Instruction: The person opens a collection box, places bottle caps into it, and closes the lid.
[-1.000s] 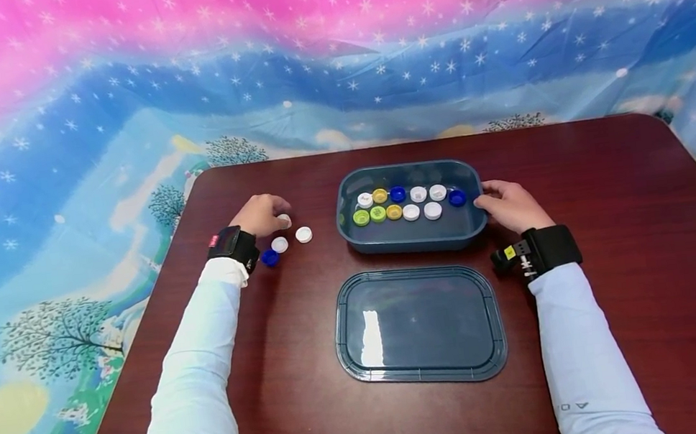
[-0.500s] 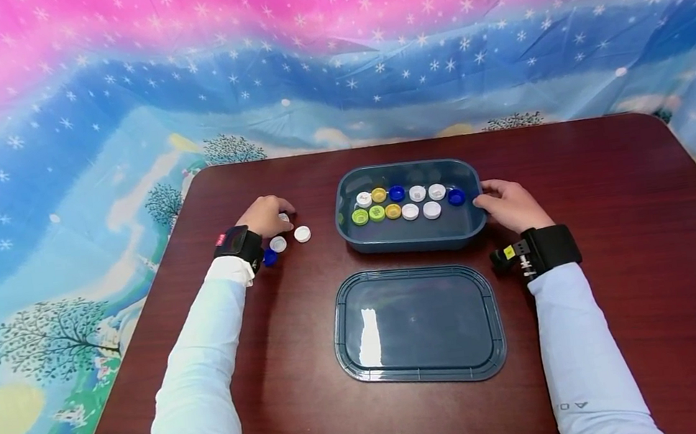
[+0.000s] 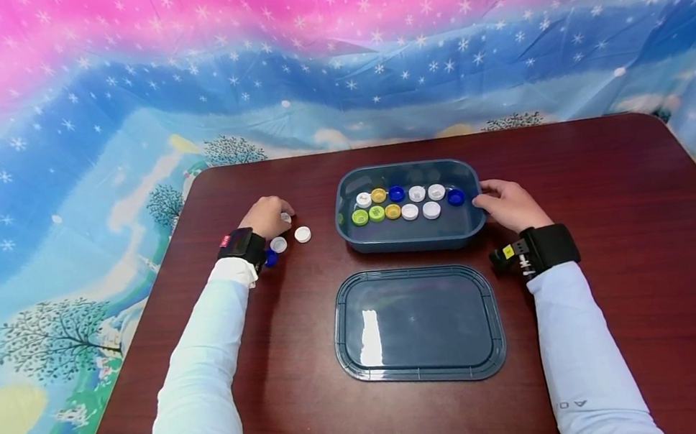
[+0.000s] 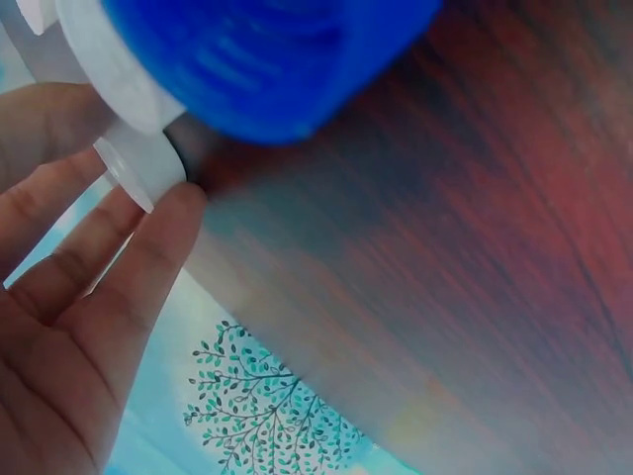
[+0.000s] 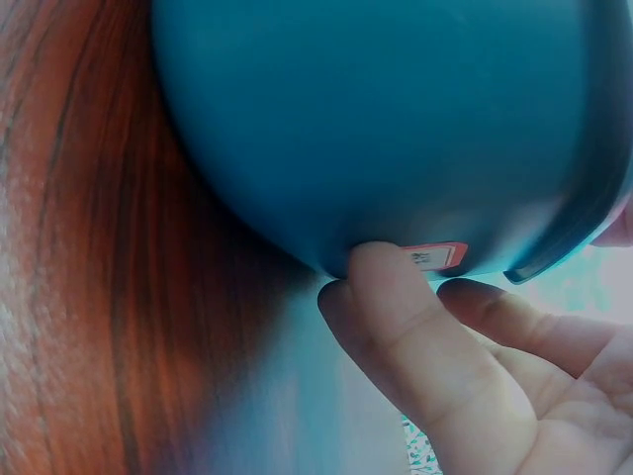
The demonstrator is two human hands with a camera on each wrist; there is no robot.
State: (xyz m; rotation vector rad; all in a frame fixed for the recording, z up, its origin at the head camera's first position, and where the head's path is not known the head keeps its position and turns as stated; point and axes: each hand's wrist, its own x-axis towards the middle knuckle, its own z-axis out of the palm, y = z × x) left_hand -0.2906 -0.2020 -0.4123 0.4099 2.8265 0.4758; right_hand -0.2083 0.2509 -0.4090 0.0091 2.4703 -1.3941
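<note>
Left hand (image 3: 265,216) shifts slightly right since the earlier frame, left of centre; pinches a round white plastic cap (image 4: 143,168). Right hand (image 3: 511,204) grips the right end of the dark blue-grey plastic container (image 3: 413,244), upper centre, coloured caps (image 3: 393,211) inside. I'd guess a thin pinch could slip, or fingers knock the loose white cap (image 3: 302,235). Room: red-brown wood-grain tabletop (image 3: 318,195) rightward to container; table edge lies left.

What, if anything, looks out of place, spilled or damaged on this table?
Nothing looks spilled or damaged. One small oddity: inside the box, the rightmost blue cap sits between the two rows of other caps, in line with neither, so the arrangement looks slightly uneven there.
</note>
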